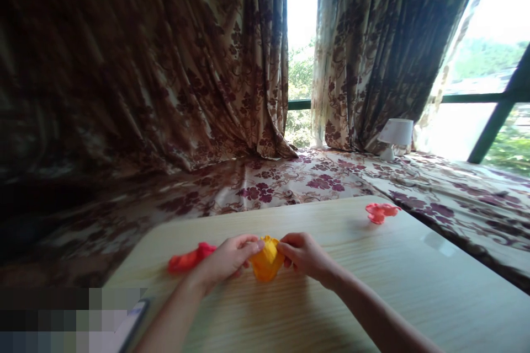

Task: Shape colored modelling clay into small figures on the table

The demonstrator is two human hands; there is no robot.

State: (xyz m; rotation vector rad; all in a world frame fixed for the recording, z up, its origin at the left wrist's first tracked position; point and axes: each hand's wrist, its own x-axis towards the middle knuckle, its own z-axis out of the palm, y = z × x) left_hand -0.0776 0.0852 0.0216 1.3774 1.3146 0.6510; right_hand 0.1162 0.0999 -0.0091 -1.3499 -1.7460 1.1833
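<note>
One flat, dark-edged device point(134, 320) is at the near left of the left grip point(229, 258). Beside that grip's outer side, a crumpled, soft-looking red-orange piece point(184, 262) lies on the pale wood-grain counter point(414, 287). The left grip is closed, pinching one side of a yellow, soft-looking, pouch-like piece point(267, 259), contents not determinable; the right grip point(306, 258) is closed on the opposite side. Well beyond it, right: a crumpled coral piece point(381, 212). Handling appears under way; completion cannot be determined.

White lamp point(396, 131), floral curtains point(232, 66), bright window point(482, 74)
</note>
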